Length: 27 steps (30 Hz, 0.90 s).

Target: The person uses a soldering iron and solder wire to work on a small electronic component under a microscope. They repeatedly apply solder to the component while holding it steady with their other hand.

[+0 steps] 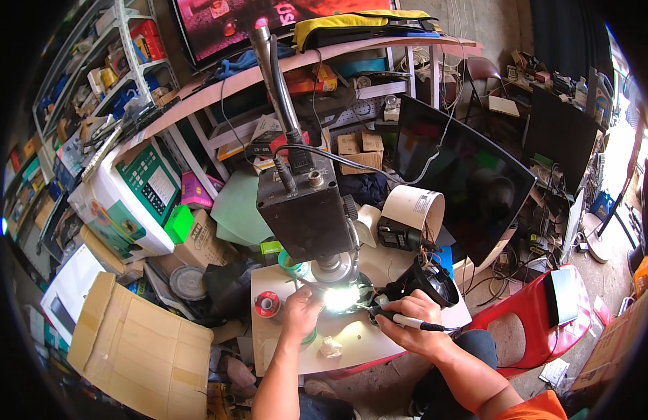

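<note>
My right hand (416, 318) grips a soldering iron (412, 322) with a white and black handle, its tip pointing left under the bright light. My left hand (301, 311) is closed at the left of that light; what its fingers hold is hidden. Between the hands, glare (341, 298) washes out the workpiece, so I cannot tell what it is. Above it stands a black microscope-like camera (303, 217) on a metal post, its lens aimed down. Left of my left hand lies a red spool (267, 304). A small pale lump (331, 347) sits nearer me on the white tabletop (369, 353).
At the table's right are a black round housing with wires (436, 281) and a white cylinder (413, 206). A large dark screen (464, 168) leans behind. A red plastic stool (530, 318) stands right, an open cardboard box (142, 346) left. Shelves (103, 63) rise far left.
</note>
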{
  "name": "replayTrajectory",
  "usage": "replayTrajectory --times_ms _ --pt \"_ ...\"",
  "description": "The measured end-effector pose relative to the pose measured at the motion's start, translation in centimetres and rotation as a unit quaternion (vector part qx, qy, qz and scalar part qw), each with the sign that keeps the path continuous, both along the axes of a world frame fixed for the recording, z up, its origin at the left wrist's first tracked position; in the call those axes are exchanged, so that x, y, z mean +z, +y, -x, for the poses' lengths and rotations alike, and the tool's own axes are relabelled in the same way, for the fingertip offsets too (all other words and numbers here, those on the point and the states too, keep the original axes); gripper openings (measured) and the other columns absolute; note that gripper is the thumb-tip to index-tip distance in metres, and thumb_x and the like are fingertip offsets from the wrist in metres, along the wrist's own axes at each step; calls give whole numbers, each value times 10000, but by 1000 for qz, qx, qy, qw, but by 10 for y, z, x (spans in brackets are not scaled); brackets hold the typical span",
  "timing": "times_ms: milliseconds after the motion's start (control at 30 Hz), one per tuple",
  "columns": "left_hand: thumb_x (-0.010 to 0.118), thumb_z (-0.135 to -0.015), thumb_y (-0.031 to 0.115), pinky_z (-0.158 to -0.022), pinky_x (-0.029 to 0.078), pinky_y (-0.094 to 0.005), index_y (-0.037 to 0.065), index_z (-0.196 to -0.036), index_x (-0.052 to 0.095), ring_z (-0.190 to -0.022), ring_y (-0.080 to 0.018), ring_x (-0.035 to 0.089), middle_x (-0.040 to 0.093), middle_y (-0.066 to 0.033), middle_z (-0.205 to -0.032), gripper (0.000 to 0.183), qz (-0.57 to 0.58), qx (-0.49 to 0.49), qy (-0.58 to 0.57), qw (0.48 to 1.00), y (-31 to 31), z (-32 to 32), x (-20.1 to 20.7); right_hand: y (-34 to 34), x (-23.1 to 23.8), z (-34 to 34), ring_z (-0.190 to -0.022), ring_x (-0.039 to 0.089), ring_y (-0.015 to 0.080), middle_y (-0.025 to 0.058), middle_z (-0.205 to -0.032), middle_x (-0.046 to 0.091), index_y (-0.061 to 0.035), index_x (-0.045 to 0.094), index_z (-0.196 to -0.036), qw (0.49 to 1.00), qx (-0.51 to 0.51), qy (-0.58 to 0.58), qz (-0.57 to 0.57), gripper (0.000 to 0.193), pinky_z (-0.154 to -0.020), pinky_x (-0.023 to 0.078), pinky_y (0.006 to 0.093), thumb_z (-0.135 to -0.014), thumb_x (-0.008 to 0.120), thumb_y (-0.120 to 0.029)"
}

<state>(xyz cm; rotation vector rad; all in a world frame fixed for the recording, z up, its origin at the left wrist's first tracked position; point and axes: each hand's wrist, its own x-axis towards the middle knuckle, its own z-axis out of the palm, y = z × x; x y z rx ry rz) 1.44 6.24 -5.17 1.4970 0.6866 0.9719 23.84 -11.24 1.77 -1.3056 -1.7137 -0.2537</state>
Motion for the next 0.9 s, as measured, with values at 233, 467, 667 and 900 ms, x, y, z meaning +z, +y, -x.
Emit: replayTrajectory --times_ms 233,467,667,900 --pt "720 -965 35 -778 483 -229 20 -1025 712 -871 -77 613 705 -1 -985 63 -2 -7 -5 1000 0 0 1 0 -1 1 -623 602 251 65 -802 723 -53 738 -812 999 -4 43 14 160 -585 505 355 -741 854 -137" --pt "719 -965 34 -767 481 -227 22 -1022 713 -862 -75 610 704 5 -977 58 -9 0 -1 1000 0 0 0 0 -1 2 -616 594 251 70 -780 715 -53 745 -841 999 -9 45 16 175 -581 503 352 -740 857 -142" --pt "723 -964 40 -765 481 -228 24 -1019 714 -859 -73 609 704 5 -977 59 1 -3 -3 1000 0 0 0 0 1 3 -611 590 250 70 -776 713 -53 746 -843 998 -11 59 22 175 -578 501 353 -741 857 -142" --pt "675 -956 38 -716 466 -241 21 -1044 721 -802 -61 584 692 26 -900 100 -28 6 11 1000 -2 -1 4 0 1 3 -616 594 250 68 -784 716 -54 745 -838 998 -12 65 24 169 -577 502 353 -741 856 -137"
